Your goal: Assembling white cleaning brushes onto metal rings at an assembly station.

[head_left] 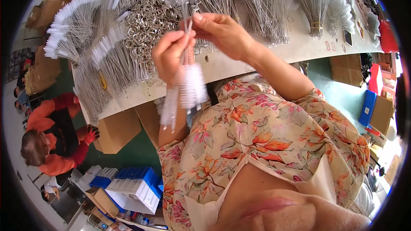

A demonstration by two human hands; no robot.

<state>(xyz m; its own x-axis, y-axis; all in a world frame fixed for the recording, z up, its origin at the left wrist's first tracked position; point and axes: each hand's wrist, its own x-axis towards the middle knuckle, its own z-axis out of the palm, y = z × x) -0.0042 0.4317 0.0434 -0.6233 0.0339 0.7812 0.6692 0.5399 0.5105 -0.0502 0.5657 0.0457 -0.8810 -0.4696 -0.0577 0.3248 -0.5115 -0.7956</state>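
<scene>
My left hand (172, 55) is closed around the wire stems of several small tube brushes. Their white bristle heads (192, 86) hang below the hand, toward my lap, slightly blurred. My right hand (224, 34) is up against the stems' upper ends with thumb and fingers pinched; what lies between those fingers is too small and blurred to tell. Just beyond and to the left of both hands lies a heap of metal split rings (147, 25) on the pale table (229, 65).
Bundles of white-bristled wire brushes cover the table's far side (257, 4) and left side (75, 25). One banded bundle (316, 13) stands right, near a phone (348, 38). A person in orange (55, 134) is at the left. Cardboard boxes (117, 132) and blue-and-white bins (135, 186) sit below.
</scene>
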